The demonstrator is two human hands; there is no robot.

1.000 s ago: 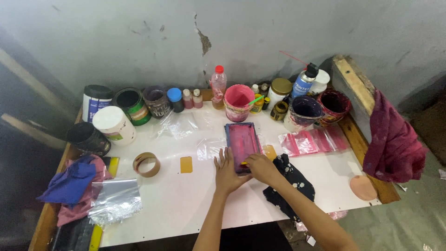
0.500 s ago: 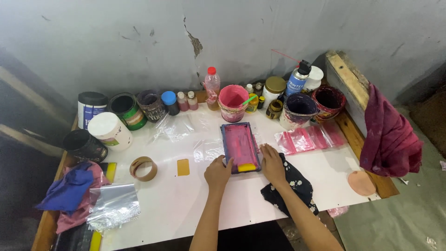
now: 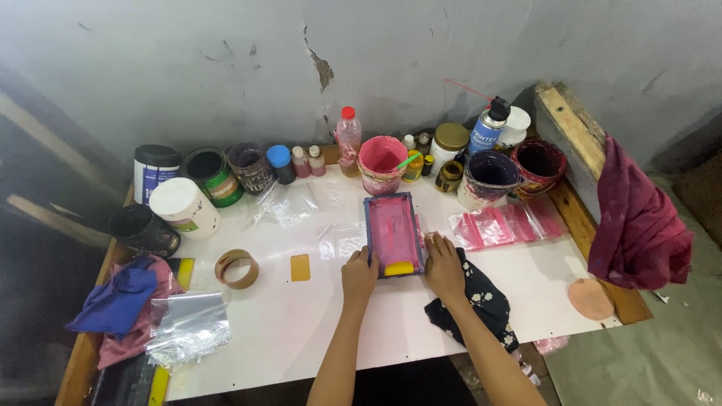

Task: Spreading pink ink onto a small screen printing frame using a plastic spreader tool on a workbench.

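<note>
A white-topped bench (image 3: 316,331) with wooden edges, crowded with paint pots and printing gear.

Along the back stand a white tub (image 3: 185,207), a green can (image 3: 213,175), a black pot (image 3: 144,230), a red-capped bottle (image 3: 348,140), a pink bucket (image 3: 381,163), a spray can (image 3: 488,128) and a dark purple pot (image 3: 489,175). Mid-bench lies a small framed screen (image 3: 392,234) smeared pink, with a yellow squeegee (image 3: 398,268) at its near end; both hands rest at its near corners. A tape roll (image 3: 236,268) and yellow card (image 3: 300,268) lie left of it, pink-stained bags (image 3: 504,224) right, a floral black cloth (image 3: 481,304) near right, and a blue rag (image 3: 116,301) and clear bags (image 3: 188,327) far left.
</note>
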